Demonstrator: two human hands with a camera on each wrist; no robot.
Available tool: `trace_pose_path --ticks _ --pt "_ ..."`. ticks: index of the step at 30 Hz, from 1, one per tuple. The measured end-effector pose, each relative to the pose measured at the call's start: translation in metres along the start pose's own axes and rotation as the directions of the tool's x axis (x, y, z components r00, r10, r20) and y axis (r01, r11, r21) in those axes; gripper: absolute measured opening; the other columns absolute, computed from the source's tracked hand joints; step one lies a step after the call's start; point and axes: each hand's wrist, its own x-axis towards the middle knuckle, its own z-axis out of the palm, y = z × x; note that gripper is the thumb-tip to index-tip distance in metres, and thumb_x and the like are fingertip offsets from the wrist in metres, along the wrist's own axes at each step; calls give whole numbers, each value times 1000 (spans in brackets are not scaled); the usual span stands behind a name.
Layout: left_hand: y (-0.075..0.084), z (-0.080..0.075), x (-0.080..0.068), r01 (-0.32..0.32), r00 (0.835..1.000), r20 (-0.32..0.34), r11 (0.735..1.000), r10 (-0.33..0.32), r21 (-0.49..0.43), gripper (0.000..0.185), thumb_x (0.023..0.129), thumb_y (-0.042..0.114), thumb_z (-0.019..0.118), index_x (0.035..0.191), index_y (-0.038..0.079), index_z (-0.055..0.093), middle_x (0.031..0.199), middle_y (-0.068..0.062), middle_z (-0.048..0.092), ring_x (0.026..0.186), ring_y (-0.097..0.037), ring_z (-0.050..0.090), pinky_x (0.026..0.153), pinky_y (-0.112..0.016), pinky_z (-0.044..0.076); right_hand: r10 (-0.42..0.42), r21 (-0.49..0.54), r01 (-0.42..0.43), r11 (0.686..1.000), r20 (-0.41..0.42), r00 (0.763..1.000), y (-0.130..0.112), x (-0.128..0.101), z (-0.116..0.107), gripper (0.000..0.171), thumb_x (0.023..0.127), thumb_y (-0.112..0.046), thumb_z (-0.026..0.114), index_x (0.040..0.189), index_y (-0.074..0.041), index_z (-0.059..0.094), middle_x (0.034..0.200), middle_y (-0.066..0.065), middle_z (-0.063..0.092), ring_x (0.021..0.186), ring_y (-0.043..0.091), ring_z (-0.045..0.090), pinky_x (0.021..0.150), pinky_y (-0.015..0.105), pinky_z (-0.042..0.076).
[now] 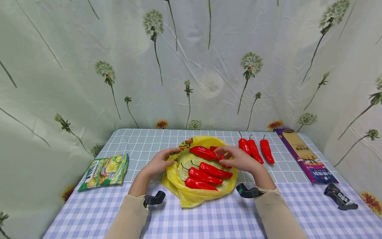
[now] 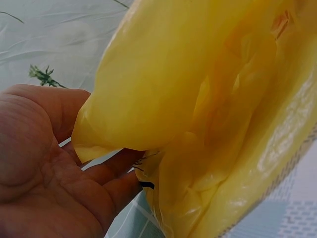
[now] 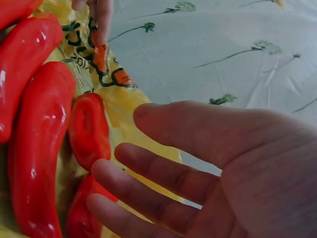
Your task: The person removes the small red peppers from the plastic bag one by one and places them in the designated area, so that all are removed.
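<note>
Left hand pinches yellow bag rim; right hand relaxed over peppers, visible head view only.

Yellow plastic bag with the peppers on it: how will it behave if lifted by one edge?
The yellow plastic bag is thin and crumpled, so it is probably floppy and would sag. The left hand holds its edge, which folds over in the left wrist view. The glossy red peppers lie loose on it and may slide or roll off.

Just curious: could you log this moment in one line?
left hand: grips yellow bag rim | right hand: open over red peppers | three peppers outside
</note>
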Motion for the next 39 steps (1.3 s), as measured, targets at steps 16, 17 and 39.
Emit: trace_pose_path --ticks 16,17,39 --pt "1 0 0 15 1000 -10 1000 -15 -7 54 93 -6 51 145 5 50 155 -17 44 149 -38 30 117 -52 35 -25 -49 31 998 111 993 -3 9 18 40 89 -13 72 127 -12 63 112 5 69 101 20 65 87 38 60" --pt "0 0 0 12 1000 -11 1000 -12 -4 53 93 -6 51 145 5 50 155 -17 44 149 -38 31 117 -52 36 -11 -52 17 999 109 994 -4 9 19 39 89 -13 73 127 -14 64 111 3 69 101 20 65 86 38 60" --pt "3 1 -1 59 998 -18 998 -59 -6 52 93 -6 51 143 10 53 155 -13 45 152 -38 25 120 -56 27 54 -152 -38 988 103 993 -5 13 31 35 85 -13 77 119 -16 68 109 0 71 103 17 65 89 39 60"
